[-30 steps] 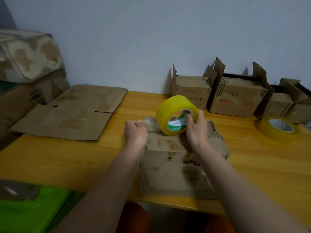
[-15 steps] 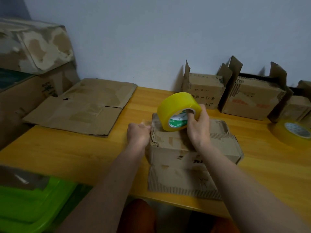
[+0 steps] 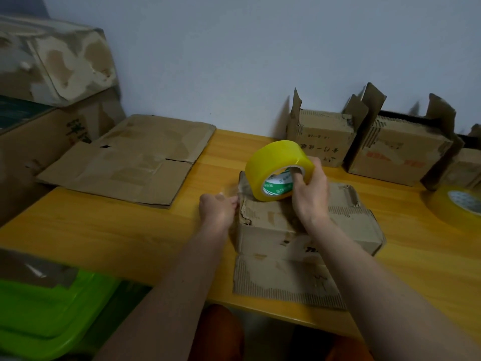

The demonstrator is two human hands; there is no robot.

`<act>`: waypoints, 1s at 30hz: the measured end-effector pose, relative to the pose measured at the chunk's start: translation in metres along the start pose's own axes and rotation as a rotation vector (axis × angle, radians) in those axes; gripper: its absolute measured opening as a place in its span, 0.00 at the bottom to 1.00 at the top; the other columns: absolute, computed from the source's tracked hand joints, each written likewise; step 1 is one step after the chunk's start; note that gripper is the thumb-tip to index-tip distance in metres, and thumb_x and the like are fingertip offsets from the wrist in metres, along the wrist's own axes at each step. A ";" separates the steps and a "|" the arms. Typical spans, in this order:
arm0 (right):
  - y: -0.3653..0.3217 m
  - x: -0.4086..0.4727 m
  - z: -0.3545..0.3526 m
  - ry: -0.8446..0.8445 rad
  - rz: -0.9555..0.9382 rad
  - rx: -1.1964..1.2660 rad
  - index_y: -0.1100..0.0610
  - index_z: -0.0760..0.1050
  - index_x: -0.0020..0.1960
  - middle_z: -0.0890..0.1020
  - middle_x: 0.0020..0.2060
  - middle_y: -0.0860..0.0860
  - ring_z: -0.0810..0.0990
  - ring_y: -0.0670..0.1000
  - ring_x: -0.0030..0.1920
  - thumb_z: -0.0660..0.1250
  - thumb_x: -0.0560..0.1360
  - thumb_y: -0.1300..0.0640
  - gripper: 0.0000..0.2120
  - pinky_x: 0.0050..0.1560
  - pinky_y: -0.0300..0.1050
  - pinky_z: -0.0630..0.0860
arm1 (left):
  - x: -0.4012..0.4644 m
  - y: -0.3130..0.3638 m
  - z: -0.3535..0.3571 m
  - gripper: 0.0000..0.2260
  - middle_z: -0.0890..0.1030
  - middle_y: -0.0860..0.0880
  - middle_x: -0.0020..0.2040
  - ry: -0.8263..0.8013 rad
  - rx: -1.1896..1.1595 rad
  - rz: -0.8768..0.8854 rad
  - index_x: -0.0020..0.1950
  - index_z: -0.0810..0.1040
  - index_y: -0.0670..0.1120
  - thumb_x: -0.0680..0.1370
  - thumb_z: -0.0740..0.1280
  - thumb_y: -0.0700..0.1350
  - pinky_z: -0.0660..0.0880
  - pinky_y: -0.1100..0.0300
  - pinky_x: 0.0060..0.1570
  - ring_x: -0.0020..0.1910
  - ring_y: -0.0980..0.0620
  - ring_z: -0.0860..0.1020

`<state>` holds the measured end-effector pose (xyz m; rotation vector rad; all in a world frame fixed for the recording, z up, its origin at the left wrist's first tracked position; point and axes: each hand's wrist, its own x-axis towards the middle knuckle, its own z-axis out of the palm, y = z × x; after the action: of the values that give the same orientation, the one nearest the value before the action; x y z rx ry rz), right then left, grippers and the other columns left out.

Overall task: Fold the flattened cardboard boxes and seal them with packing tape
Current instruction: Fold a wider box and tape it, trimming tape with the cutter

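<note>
A small worn cardboard box [image 3: 273, 230] lies on the yellow wooden table [image 3: 130, 238], with one flap spread flat toward the front edge. My right hand [image 3: 309, 194] grips a yellow roll of packing tape [image 3: 273, 165], fingers through its core, and holds it on the box's top. At the box's left end my left hand [image 3: 218, 208] pinches the clear free end of the tape. A stack of flattened cardboard boxes [image 3: 130, 157] lies at the table's back left.
Folded boxes with upright flaps [image 3: 322, 136] [image 3: 395, 152] stand along the wall at the back right. A second tape roll [image 3: 458, 201] lies at the right edge. Large cartons [image 3: 39, 142] are stacked on the left, and a green plastic bin [image 3: 46, 313] sits below the table's front left.
The view has shifted, so everything sits further right in frame. The roll has tilted a little, and both hands stay at the box with the tape.
</note>
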<state>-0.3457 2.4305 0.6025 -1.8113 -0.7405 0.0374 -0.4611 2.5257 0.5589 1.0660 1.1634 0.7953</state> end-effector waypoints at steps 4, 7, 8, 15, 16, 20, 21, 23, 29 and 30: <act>-0.001 -0.001 0.001 -0.026 -0.019 -0.024 0.53 0.69 0.64 0.77 0.48 0.49 0.75 0.50 0.50 0.60 0.80 0.59 0.13 0.50 0.47 0.74 | 0.003 -0.010 0.000 0.09 0.81 0.45 0.51 -0.020 0.041 -0.056 0.55 0.70 0.39 0.84 0.53 0.41 0.77 0.48 0.58 0.53 0.45 0.80; -0.003 0.001 0.002 -0.019 -0.036 -0.032 0.53 0.69 0.64 0.78 0.48 0.50 0.75 0.51 0.49 0.60 0.80 0.60 0.13 0.48 0.47 0.74 | 0.004 -0.013 -0.001 0.12 0.81 0.45 0.52 -0.047 0.051 -0.063 0.56 0.73 0.37 0.84 0.53 0.42 0.76 0.49 0.59 0.54 0.46 0.80; -0.004 0.001 0.002 -0.018 -0.043 -0.032 0.53 0.69 0.64 0.78 0.47 0.50 0.75 0.51 0.48 0.60 0.80 0.60 0.13 0.47 0.46 0.73 | 0.004 -0.013 -0.003 0.12 0.81 0.45 0.53 -0.049 0.073 -0.069 0.57 0.72 0.36 0.84 0.54 0.43 0.76 0.50 0.57 0.54 0.45 0.79; -0.005 0.001 0.004 0.002 -0.039 -0.073 0.52 0.69 0.64 0.77 0.46 0.50 0.75 0.52 0.47 0.60 0.80 0.59 0.13 0.48 0.50 0.75 | 0.008 -0.019 -0.007 0.31 0.77 0.36 0.62 -0.085 0.223 -0.200 0.66 0.71 0.34 0.73 0.70 0.56 0.77 0.48 0.56 0.59 0.38 0.77; -0.004 0.002 0.003 0.007 -0.035 -0.074 0.52 0.69 0.64 0.77 0.46 0.49 0.75 0.52 0.47 0.60 0.80 0.59 0.13 0.48 0.51 0.75 | 0.008 -0.018 -0.009 0.36 0.76 0.38 0.63 -0.025 0.264 -0.184 0.67 0.69 0.34 0.70 0.73 0.56 0.76 0.46 0.58 0.60 0.38 0.76; -0.003 0.002 0.002 0.017 -0.023 -0.068 0.52 0.69 0.63 0.76 0.46 0.48 0.74 0.50 0.48 0.60 0.80 0.59 0.13 0.49 0.49 0.74 | -0.009 -0.014 -0.014 0.18 0.73 0.43 0.66 0.056 0.291 0.214 0.67 0.68 0.39 0.79 0.66 0.37 0.73 0.67 0.52 0.63 0.48 0.74; -0.003 0.002 0.002 0.016 -0.022 -0.061 0.52 0.69 0.63 0.76 0.46 0.48 0.74 0.50 0.48 0.60 0.79 0.59 0.13 0.49 0.49 0.74 | -0.017 -0.011 -0.012 0.16 0.74 0.45 0.66 -0.032 0.251 0.311 0.68 0.68 0.40 0.81 0.61 0.36 0.71 0.73 0.50 0.63 0.51 0.74; -0.002 0.003 0.002 0.014 -0.016 -0.049 0.52 0.70 0.63 0.76 0.45 0.47 0.74 0.49 0.48 0.61 0.79 0.60 0.13 0.48 0.46 0.72 | -0.028 -0.009 -0.005 0.19 0.70 0.51 0.69 -0.288 0.228 0.388 0.74 0.64 0.45 0.83 0.57 0.38 0.68 0.75 0.58 0.66 0.56 0.69; 0.004 0.008 -0.002 -0.070 0.023 0.019 0.51 0.74 0.51 0.79 0.45 0.48 0.78 0.51 0.50 0.66 0.77 0.59 0.05 0.50 0.44 0.73 | -0.022 -0.016 0.004 0.23 0.57 0.53 0.79 -0.393 0.335 0.415 0.79 0.53 0.52 0.85 0.53 0.44 0.55 0.52 0.76 0.77 0.54 0.56; 0.004 0.008 -0.003 -0.086 0.028 0.027 0.51 0.74 0.50 0.79 0.45 0.49 0.78 0.51 0.49 0.65 0.78 0.59 0.04 0.49 0.43 0.72 | -0.022 -0.017 0.004 0.23 0.57 0.53 0.78 -0.384 0.335 0.412 0.79 0.53 0.52 0.85 0.53 0.44 0.55 0.52 0.75 0.76 0.54 0.56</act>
<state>-0.3359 2.4315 0.6026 -1.8033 -0.7713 0.1436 -0.4626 2.4986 0.5497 1.6914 0.7697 0.6781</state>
